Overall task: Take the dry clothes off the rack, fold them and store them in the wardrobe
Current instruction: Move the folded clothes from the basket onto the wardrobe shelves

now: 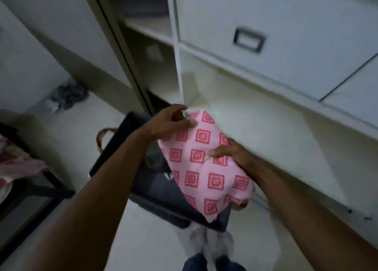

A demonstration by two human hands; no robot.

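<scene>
A folded pink cloth (pixel 201 164) with red square patterns is held between both hands in front of the open white wardrobe (pixel 255 111). My left hand (pixel 171 123) pinches its far top corner with thumb and fingers. My right hand (pixel 235 158) grips its right edge, thumb on top and fingers curled underneath. The cloth hangs tilted above a dark laundry basket (pixel 126 164) on the floor, just short of the wardrobe's low shelf.
A white drawer front with a metal handle (pixel 248 38) sits above the low shelf. More open shelves (pixel 151 29) lie at upper centre beside a sliding door frame (pixel 122 52). A crumpled grey cloth (pixel 68 96) lies on the floor at left. A dark-framed bed edge (pixel 30 178) stands far left.
</scene>
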